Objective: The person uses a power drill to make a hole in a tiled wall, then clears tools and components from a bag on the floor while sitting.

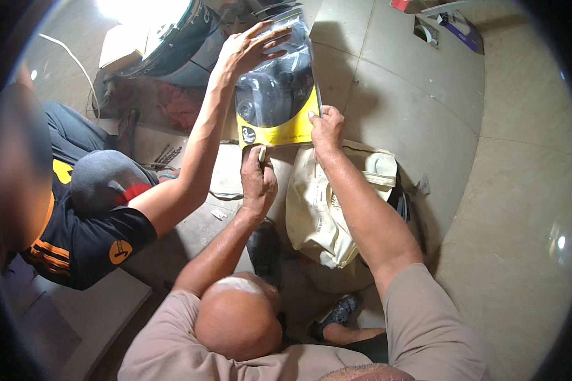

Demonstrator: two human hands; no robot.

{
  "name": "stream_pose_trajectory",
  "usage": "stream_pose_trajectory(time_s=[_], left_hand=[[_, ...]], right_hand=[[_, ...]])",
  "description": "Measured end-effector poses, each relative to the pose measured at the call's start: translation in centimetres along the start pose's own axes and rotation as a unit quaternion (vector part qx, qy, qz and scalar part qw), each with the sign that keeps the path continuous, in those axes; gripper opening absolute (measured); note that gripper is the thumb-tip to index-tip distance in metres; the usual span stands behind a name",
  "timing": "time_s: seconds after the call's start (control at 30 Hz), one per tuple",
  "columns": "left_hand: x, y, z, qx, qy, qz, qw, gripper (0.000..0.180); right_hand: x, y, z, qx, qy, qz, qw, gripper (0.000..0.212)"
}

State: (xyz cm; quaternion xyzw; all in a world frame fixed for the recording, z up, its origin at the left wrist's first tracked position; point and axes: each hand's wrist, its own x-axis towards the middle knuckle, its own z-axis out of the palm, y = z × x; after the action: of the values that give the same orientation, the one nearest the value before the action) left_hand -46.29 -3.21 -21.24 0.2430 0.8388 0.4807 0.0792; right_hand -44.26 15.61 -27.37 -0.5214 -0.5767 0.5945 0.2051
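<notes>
Your clear-and-yellow package (274, 95) is at upper centre of frame; your left hand (258, 181) has its grip pinching the bottom edge, your right hand (328, 131) the right edge. Judged light, slick, slightly bendable: hold by the edges.

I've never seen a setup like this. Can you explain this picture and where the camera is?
There's no machine: a person works barehanded, wearing a wide camera on their head that looks down, so straight edges bend. The left hand has its grip on the bottom edge of a clear-and-yellow package; the right hand grips its right edge. A co-worker's hand is spread over its upper part. Below is a cream bag; a purple box lies on the tiled floor.
</notes>
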Motion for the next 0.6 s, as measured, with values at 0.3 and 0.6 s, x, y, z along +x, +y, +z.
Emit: stream_pose_trajectory(time_s=[0.3, 0.6], left_hand=[[-6.9, 6.6, -10.6, -0.011, -0.202, -0.161, 0.966, 0.016], [-21.8, 13.3, -26.7, 0.039, -0.172, -0.452, 0.875, 0.025]], right_hand=[[-0.8, -10.2, -11.6, 0.175, 0.096, -0.002, 0.980, 0.026], [-8.8, -21.9, -18.2, 0.041, 0.069, 0.068, 0.994, 0.010]])
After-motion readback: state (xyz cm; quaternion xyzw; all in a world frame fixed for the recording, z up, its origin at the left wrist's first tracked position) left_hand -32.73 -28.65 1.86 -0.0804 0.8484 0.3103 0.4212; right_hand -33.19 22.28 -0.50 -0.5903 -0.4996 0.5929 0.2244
